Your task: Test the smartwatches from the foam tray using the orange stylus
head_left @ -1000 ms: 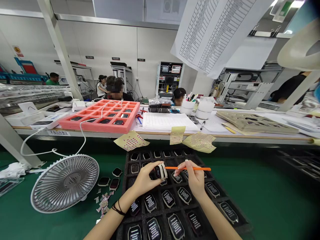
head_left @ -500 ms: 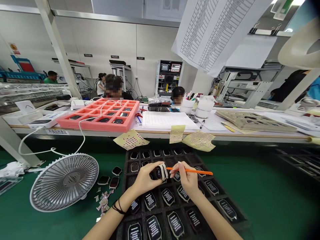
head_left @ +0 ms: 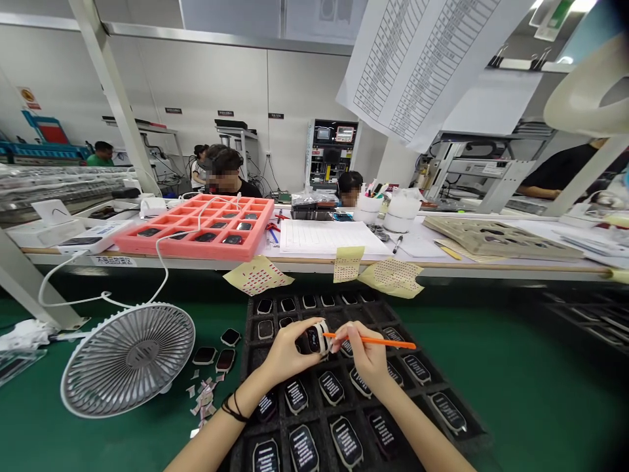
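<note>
My left hand (head_left: 287, 351) grips a smartwatch case (head_left: 313, 338) on edge between thumb and fingers, its dark screen turned to the left. In my right hand (head_left: 367, 357) is a thin orange stick (head_left: 390, 342), pinched near its left end. The stick's tip points at the watch's pale side and appears to touch it. Both hands are above a black foam tray (head_left: 314, 410) with square compartments, where several watches lie, many with white text on lit screens. Part of the tray is hidden behind my hands and forearms.
Left of the tray lie loose watches (head_left: 204, 355), small paper scraps (head_left: 202, 396) and a white fan (head_left: 130, 357). A raised shelf behind carries a pink foam tray (head_left: 258, 229), paper sheets (head_left: 329, 236) and a grey-green tray (head_left: 501, 236). Yellow label sheets (head_left: 348, 264) hang from its edge.
The orange stick has shifted slightly left, its tip now lying against the watch's side. My left hand holds the watch in nearly the same place.
</note>
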Tool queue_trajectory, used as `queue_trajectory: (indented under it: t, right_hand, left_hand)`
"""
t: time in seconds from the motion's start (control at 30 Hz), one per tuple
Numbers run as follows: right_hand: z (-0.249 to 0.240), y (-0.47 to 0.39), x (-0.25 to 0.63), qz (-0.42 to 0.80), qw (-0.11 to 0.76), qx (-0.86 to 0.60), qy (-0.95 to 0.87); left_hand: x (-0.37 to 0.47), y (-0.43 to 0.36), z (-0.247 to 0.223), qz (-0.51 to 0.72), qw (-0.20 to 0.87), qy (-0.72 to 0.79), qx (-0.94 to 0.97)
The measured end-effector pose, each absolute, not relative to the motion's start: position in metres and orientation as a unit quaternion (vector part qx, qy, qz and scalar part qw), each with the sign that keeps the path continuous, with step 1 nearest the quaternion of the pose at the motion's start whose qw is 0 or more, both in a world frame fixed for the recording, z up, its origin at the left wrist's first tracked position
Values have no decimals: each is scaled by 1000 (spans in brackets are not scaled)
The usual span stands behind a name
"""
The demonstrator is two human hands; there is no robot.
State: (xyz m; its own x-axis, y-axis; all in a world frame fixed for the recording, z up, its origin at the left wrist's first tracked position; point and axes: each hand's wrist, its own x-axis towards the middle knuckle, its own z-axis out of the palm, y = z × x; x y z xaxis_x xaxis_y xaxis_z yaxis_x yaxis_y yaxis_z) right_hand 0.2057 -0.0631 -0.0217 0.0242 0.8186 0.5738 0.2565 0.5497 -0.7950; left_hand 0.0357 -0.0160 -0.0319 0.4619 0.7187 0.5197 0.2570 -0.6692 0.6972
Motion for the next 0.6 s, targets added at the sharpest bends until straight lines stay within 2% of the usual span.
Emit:
queue_trajectory:
  t: [0.43,0.6]
  right_hand:
    - [-27,-61,209,198,574,-416,-677]
    - [-21,-60,207,165,589,-479,-629]
  left_hand:
    - [36,-13,-39,409,256,311,819]
    - [35,-11,-41,405,243,334,816]
